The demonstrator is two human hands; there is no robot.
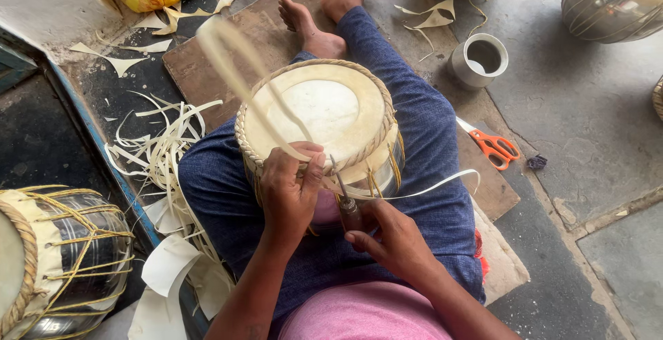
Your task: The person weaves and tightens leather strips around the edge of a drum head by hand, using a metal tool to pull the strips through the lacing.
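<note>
A drum with a pale skin head and a braided rim is held in the lap of a person seated cross-legged on a board on the floor. The left hand is closed on the near rim of the drum, with a pale strip pinched at the thumb; the strip rises blurred toward the upper left. The right hand is clenched around a metal awl, whose tip is set at the braid just beside the left thumb. A second thin strip curves away to the right over the knee.

Cut strips are piled on the floor to the left. Another laced drum lies at the lower left. Orange scissors lie at the right, near a metal cup. 2 round metal shells are seen at the top right.
</note>
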